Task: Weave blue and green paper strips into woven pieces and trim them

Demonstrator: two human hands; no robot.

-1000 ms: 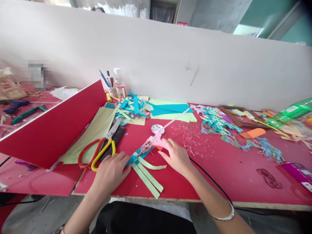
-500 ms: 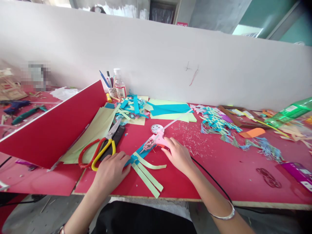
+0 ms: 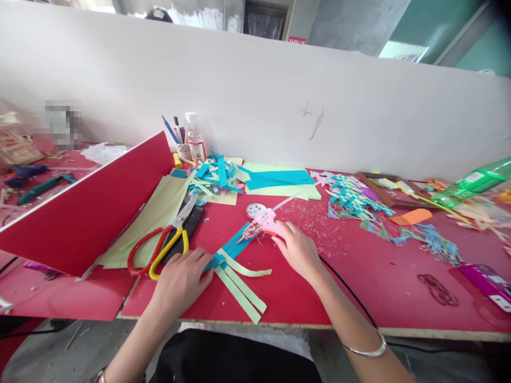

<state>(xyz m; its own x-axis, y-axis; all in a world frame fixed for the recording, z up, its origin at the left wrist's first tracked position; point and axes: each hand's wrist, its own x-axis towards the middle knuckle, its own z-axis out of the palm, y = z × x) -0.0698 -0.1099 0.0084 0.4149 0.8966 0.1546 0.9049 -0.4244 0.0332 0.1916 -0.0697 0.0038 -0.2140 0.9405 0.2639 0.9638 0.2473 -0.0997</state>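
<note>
- With the pink glue gun [image 3: 261, 223] as the middle of a clock and 12 o'clock pointing away from the worker, one right hand [image 3: 296, 250] had its fingers wrapped around the handle.
- One left hand [image 3: 184, 276], at 8 o'clock, lay on the near end of the blue paper strip [image 3: 238, 243]; whether its fingers pinched or only pressed, I couldn't tell.
- That strip slanted under the nozzle on the red desk [image 3: 295, 300]. Three pale green strips [image 3: 239, 290] fanned out from it toward 6 o'clock.
- One pair of scissors [image 3: 170, 242] lay at 9 o'clock, one handle loop red, the other yellow.
- Two bottles stood out: a clear bottle [image 3: 195, 138] at 11, its red-and-white label too small to read, and a green bottle [image 3: 475, 181] toward 3, its pale label unreadable too.
- One red sign [image 3: 297, 40] on the far wall at 12 carried white characters I couldn't make out.
- One round white dish [image 3: 256, 211] sat just beside the gun at 12.
- A heap of blue and green paper scraps [image 3: 217, 178], too many to count, lay at 11.
- One blue-and-green woven piece [image 3: 355, 194] lay at 2.
</note>
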